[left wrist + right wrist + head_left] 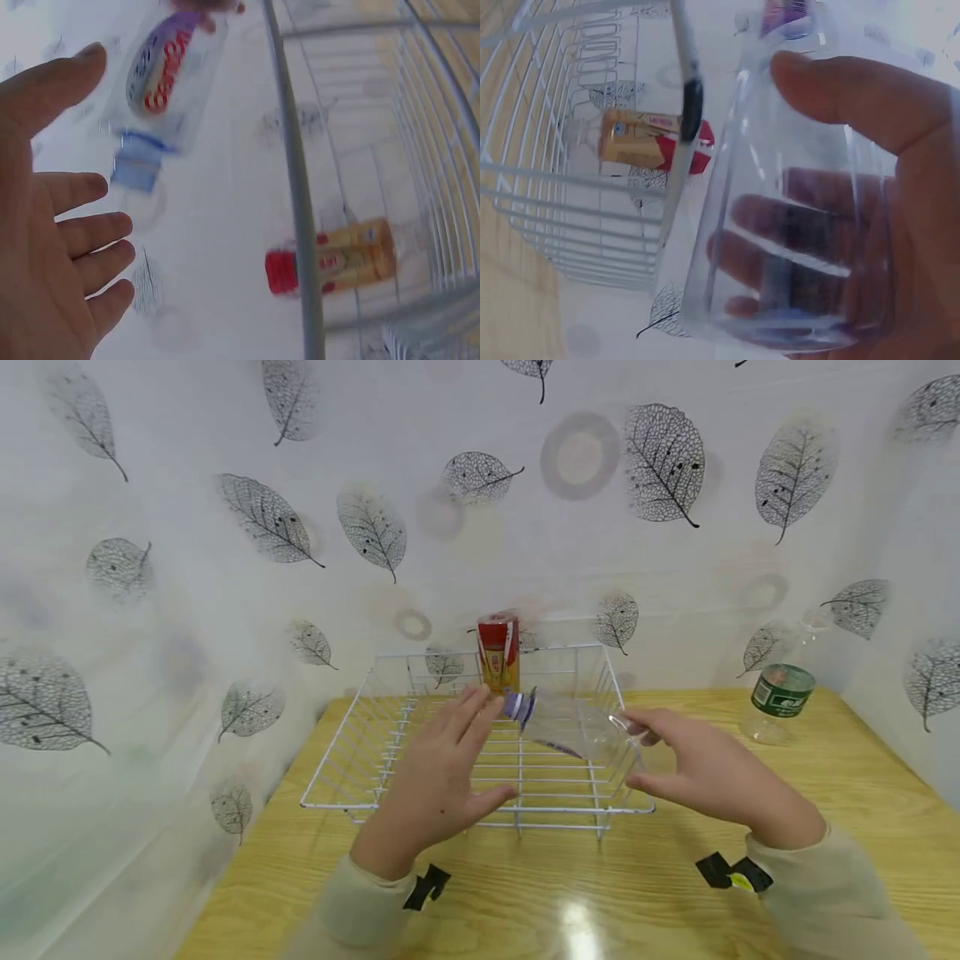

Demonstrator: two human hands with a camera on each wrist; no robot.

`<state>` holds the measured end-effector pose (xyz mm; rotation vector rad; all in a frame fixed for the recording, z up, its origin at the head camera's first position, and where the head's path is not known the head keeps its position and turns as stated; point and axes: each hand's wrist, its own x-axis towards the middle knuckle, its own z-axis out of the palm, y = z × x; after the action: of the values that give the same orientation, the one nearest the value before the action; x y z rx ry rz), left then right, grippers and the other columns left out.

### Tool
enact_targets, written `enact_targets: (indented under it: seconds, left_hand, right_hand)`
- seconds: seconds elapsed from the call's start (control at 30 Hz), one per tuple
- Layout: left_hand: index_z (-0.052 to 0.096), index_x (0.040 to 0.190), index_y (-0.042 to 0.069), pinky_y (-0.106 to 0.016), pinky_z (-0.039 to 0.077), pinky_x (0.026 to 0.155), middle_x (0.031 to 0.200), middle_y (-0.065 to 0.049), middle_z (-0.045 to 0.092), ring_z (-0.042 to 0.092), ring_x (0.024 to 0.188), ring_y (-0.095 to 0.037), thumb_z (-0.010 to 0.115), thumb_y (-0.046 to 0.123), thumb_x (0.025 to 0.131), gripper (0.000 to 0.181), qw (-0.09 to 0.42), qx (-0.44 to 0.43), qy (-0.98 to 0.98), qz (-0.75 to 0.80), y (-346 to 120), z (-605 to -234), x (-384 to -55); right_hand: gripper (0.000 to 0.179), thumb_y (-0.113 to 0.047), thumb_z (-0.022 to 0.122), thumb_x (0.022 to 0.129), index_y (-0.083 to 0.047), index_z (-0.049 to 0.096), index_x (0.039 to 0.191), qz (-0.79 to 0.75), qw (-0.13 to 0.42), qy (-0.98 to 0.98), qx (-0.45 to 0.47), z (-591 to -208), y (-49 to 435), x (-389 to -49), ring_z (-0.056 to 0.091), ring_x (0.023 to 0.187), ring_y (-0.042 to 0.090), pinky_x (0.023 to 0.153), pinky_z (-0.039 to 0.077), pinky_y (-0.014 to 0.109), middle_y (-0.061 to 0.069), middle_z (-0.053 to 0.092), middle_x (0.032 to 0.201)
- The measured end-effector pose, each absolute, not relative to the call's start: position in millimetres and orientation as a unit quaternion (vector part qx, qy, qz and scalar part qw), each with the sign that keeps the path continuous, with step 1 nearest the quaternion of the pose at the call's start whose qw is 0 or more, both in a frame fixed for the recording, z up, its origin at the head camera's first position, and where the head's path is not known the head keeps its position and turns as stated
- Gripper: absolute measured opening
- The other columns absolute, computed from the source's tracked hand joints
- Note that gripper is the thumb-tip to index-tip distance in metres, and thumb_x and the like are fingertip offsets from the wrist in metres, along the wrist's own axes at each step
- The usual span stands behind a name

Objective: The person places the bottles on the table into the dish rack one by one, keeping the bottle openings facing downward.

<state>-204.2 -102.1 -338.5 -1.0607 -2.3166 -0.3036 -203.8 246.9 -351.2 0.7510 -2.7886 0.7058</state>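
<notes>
A clear plastic bottle (558,727) lies tilted nearly sideways over the white wire basket (517,811), its blue-purple cap toward the left. My right hand (712,768) grips it by the base end; the right wrist view shows thumb and fingers around the see-through bottle (795,247). Its label, purple with red letters, shows in the left wrist view on the bottle (169,67). Close to the cap, my left hand (438,768) hovers over the basket's near left part. In the left wrist view its fingers (101,229) are spread and apart from the cap.
A bottle with a red and yellow wrapper (498,652) stands upside down at the basket's back. On the wooden table (615,910), a clear bottle with a green label (782,692) stands at the back right. A leaf-patterned curtain (480,552) hangs behind.
</notes>
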Motion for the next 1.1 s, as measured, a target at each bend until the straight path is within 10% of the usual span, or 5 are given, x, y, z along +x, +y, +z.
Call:
enact_targets:
  seconds: [0.73, 1.1]
  left_hand:
    - [0.053, 0.145, 0.014, -0.041, 0.048, 0.104, 0.134, 0.0, 0.063, 0.06, 0.121, -0.02, 0.081, 0.058, 0.079, 0.084, 0.222, -0.368, -0.903, -0.006, -34.8, -350.7, -184.8]
    - [0.054, 0.14, 0.013, -0.04, 0.051, 0.101, 0.129, 0.0, 0.065, 0.063, 0.116, -0.02, 0.081, 0.057, 0.08, 0.079, 0.211, -0.37, -0.905, -0.007, -41.8, -356.3, -180.7]
  right_hand:
    - [0.075, -0.04, 0.091, 0.069, -0.016, 0.064, 0.135, 0.063, 0.238, -0.908, 0.338, -350.4, 202.8, -174.5, 0.068, 0.104, 0.028, 0.088, 0.055, 0.051, 0.0, 0.069, 0.124]
    - [0.077, -0.042, 0.09, 0.07, -0.017, 0.063, 0.138, 0.066, 0.229, -0.909, 0.341, -352.8, 196.9, -170.7, 0.066, 0.106, 0.027, 0.089, 0.054, 0.051, -0.001, 0.067, 0.127]
